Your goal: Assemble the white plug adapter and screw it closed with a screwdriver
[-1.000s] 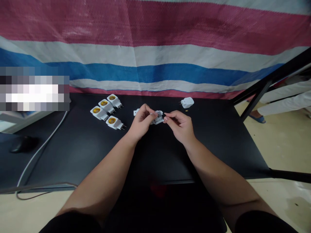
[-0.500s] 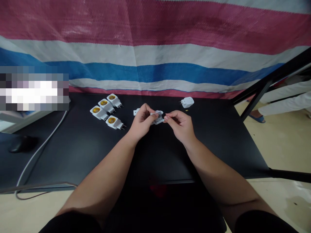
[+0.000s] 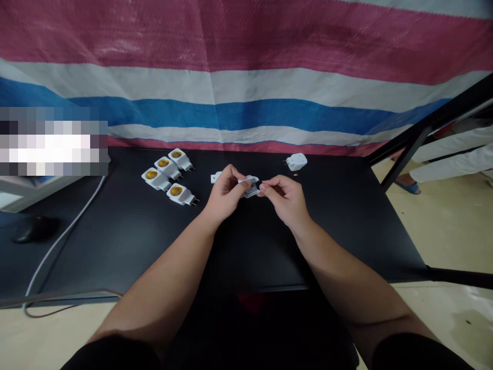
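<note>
Our left-hand fingers (image 3: 234, 177) are clenching a white plastic socket housing (image 3: 251, 186), opened up w/ its innards showing, while our right-hand fingertips (image 3: 263, 188) are pinching at its right edge; whether they're gripping a tiny part there or only pressing on the shell, we can't tell at this res. The housing is sitting in mid-air btwn our left hand (image 3: 225, 194) and right hand (image 3: 287, 201), just above the black tabletop (image 3: 115, 257). We're working on this one piece, apparently fitting or seating something inside, and the next move is calling for steady fingertips so nothing slips. Just past the LH, a small white plastic piece (image 3: 216, 177) is lying on the table; beyond the RH, a white plug body (image 3: 296, 162) w/ metal prongs and a tiny brass bit (image 3: 295, 174) are resting apart. Farther left, four finished-looking lamp-socket adapters (image 3: 162, 168) w/ brass centres are lying in a loose cluster. Behind the table, a striped woven tarp (image 3: 246, 113) is hanging, and off right a co-worker's white-trousered leg (image 3: 450, 159) is standing.
</note>
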`<control>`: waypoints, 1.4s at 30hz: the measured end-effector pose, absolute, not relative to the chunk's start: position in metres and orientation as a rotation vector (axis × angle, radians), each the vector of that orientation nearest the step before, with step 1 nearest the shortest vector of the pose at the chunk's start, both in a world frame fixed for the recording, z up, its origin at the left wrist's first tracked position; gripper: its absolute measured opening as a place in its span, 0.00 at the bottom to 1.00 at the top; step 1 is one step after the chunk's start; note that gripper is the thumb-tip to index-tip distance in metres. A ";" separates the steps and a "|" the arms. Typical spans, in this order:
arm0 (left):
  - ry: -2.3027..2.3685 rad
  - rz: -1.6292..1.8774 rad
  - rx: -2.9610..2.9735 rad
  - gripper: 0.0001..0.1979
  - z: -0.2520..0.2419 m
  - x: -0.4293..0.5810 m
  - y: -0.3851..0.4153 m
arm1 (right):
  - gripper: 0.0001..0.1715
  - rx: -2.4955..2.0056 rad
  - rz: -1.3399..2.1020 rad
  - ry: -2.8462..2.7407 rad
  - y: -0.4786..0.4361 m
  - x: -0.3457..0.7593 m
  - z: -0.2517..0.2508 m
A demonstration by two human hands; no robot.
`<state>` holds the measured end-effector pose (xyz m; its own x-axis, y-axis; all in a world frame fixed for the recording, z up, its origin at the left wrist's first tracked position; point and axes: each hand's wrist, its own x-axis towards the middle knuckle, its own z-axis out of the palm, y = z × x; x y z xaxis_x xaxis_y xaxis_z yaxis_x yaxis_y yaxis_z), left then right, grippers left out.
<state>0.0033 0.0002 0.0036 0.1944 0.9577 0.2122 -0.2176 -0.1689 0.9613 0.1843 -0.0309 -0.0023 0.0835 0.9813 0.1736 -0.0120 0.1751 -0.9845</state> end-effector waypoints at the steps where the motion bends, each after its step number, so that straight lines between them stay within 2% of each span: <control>1: 0.802 1.271 1.291 0.14 0.004 0.003 0.000 | 0.17 -1.101 1.024 -1.217 -0.031 0.184 -0.003; 7: 0.768 1.264 1.273 0.14 0.004 0.003 0.002 | 0.16 -1.063 1.016 -1.219 -0.030 0.184 -0.009; 14: 0.761 1.166 1.153 0.12 -0.004 0.001 0.002 | 0.23 -1.008 1.184 -1.219 -0.029 0.183 -0.002; 19: 0.728 1.078 1.042 0.15 -0.002 0.000 0.000 | 0.27 -1.005 1.308 -1.212 -0.030 0.186 -0.001; 30: 0.689 1.015 0.928 0.15 0.008 0.001 -0.005 | 0.22 -0.956 1.257 -1.244 -0.028 0.190 0.000; 42: 0.693 0.959 0.885 0.12 0.011 -0.002 -0.004 | 0.23 -0.961 1.247 -1.281 -0.027 0.190 0.000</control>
